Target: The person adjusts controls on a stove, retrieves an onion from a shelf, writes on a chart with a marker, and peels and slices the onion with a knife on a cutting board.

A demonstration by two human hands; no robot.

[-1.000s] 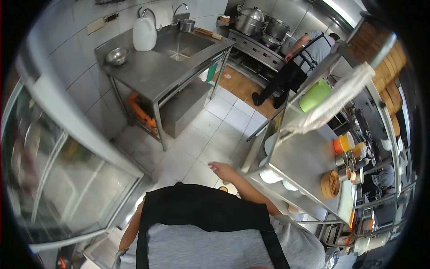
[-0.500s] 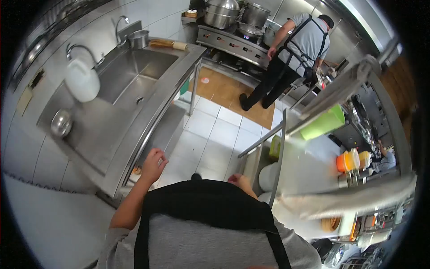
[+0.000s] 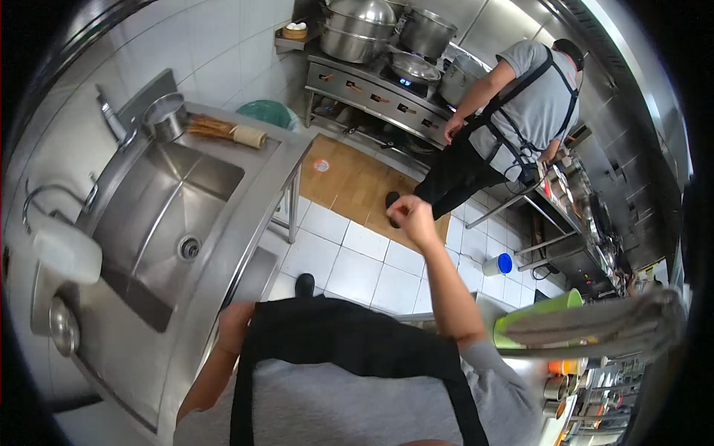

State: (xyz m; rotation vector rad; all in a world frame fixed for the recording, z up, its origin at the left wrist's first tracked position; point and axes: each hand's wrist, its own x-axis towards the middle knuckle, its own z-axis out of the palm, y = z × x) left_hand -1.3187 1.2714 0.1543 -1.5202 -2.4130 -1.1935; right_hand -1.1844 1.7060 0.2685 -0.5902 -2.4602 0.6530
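Note:
My right hand (image 3: pixel 413 218) is raised in front of me over the tiled floor, its fingers curled inward. I see nothing in it. Low beside the front edge of the steel sink counter (image 3: pixel 212 275) is my left hand (image 3: pixel 235 327), partly against my black apron (image 3: pixel 342 334); its fingers are not distinct. The sink basin (image 3: pixel 134 223) lies to the left, with a white plastic jug (image 3: pixel 67 250) and a metal bowl (image 3: pixel 64 325) near it. A metal pot (image 3: pixel 165 117) and a bamboo brush (image 3: pixel 227 131) rest at the counter's far end.
A co-worker (image 3: pixel 513 111) stands ahead at the stove (image 3: pixel 379 97), which carries large pots. Cardboard (image 3: pixel 349 186) covers the floor there. A blue-lidded tub (image 3: pixel 498 264) stands on the tiles. At right are a green bin (image 3: pixel 535 316) and a cloth (image 3: pixel 595 327) over a rail.
My view has moved forward, with the stove and co-worker now closer. My right hand has swung up and forward; my left hand has dropped back toward my side.

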